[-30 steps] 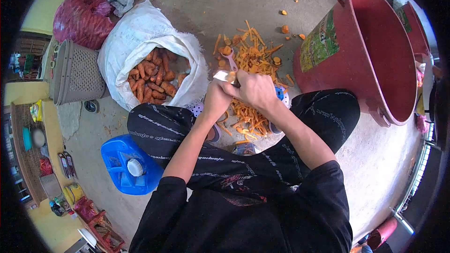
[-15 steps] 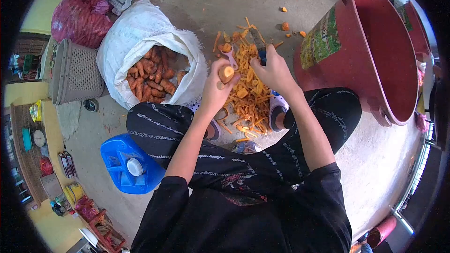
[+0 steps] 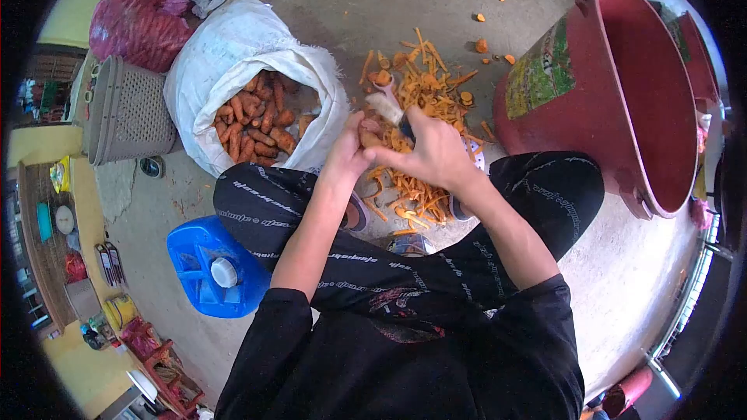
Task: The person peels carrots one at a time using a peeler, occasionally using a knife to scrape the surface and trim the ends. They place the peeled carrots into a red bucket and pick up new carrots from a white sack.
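Observation:
My left hand (image 3: pixel 348 148) is closed around a carrot (image 3: pixel 370 131) in front of my lap. Beside it, my right hand (image 3: pixel 433 148) grips a knife by its dark handle, and the pale, motion-blurred blade (image 3: pixel 383 109) lies over the carrot. The hands are close together, with the right thumb near the left fingers. Orange peelings and cut pieces (image 3: pixel 420 93) form a heap on the floor below and beyond them.
A white sack (image 3: pixel 226 47) of carrots stands left, beside a grey basket (image 3: pixel 132 117) and red mesh sacks (image 3: pixel 136 31). A blue jug (image 3: pixel 214 264) is near my left knee. A large red tub (image 3: pixel 560 93) leans at right.
My right hand has moved left and down to my left hand, bringing the blade over the carrot. The carrot's cut end, visible before, is now mostly covered. The view has shifted slightly.

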{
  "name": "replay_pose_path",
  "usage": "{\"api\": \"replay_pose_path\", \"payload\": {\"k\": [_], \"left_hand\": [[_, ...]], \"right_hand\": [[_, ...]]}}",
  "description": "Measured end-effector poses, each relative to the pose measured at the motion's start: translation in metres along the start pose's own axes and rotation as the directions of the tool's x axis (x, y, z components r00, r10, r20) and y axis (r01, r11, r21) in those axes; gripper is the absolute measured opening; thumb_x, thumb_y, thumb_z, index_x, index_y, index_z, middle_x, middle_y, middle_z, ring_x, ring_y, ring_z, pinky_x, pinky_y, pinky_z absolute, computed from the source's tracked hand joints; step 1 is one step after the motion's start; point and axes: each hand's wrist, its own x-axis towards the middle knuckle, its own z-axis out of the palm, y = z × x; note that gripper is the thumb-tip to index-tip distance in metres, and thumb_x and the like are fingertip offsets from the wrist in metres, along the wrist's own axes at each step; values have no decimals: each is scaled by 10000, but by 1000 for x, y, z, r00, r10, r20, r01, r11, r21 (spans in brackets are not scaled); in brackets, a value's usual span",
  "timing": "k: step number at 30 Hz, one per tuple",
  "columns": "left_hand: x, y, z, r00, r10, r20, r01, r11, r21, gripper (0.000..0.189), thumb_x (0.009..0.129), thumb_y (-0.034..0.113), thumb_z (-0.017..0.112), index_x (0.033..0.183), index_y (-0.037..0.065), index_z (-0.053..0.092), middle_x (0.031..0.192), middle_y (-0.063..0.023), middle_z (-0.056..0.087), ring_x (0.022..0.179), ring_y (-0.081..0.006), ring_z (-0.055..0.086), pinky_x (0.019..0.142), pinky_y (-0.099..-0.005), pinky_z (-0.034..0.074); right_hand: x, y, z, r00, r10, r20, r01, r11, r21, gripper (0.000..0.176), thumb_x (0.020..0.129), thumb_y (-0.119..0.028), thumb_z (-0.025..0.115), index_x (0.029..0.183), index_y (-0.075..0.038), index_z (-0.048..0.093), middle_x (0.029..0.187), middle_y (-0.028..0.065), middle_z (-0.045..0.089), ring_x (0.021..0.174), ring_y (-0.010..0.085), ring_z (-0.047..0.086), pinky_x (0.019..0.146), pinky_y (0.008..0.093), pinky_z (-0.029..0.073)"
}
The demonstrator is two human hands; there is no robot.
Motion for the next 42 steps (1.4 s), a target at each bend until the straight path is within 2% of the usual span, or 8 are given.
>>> {"api": "replay_pose_path", "payload": {"k": [4,7,10,22,25,28,34,42], "left_hand": [[-8,-2,7,999,33,33,-39,980,197,331,973,261,326,1140,28,492,1075,-91,584,936,-215,606,817,-365,519],[-23,-3,23,994,-36,-104,46,994,100,290,964,222,350,1113,31,509,1040,-94,592,911,-208,609,803,-348,521],[-3,0,-12,976,-143,167,162,981,-108,263,954,219,387,1077,31,525,1010,-94,599,899,-215,610,800,-357,522],[-24,-6,16,997,0,-72,-6,997,-83,144,914,171,487,946,38,531,864,-100,595,760,-213,605,718,-354,521],[5,-6,-22,949,-217,230,286,900,-328,139,899,181,518,854,49,516,780,-93,575,704,-213,577,676,-345,509],[17,-11,-35,955,-209,211,288,828,-481,161,902,191,511,799,68,494,718,-83,550,683,-221,559,674,-349,504],[-14,-3,14,972,38,-230,-36,999,14,213,952,259,403,889,67,470,760,-49,525,661,-187,529,622,-352,489],[12,-8,-19,906,240,-347,-247,969,26,219,852,191,587,989,84,454,895,-22,479,790,-163,500,699,-342,461]], "right_hand": [[-5,4,25,994,-106,-34,104,993,-63,702,673,-641,670,777,34,507,570,218,564,514,372,606,480,439,487],[-6,7,35,995,-93,-30,90,993,-80,680,697,-627,657,778,31,505,568,215,565,523,372,608,483,434,487],[-6,9,40,996,-91,-11,90,992,-88,658,714,-607,655,791,30,510,573,211,570,532,372,610,484,433,486],[-5,8,42,995,-89,-34,87,994,-59,586,749,-549,654,788,20,521,570,194,576,522,364,603,489,421,491],[-6,5,43,995,-93,-20,92,994,-57,562,761,-544,645,774,4,521,559,186,572,512,360,598,479,426,489],[-6,13,55,986,-160,-45,156,984,-82,555,773,-549,630,775,-4,523,554,175,571,514,358,597,467,426,484],[-5,8,39,996,-84,43,87,994,-71,539,805,-559,568,859,-23,546,681,197,622,623,356,631,532,445,495],[22,58,40,979,204,29,-203,979,-10,518,826,-531,553,914,-21,544,776,221,618,754,391,620,640,484,484]]}}
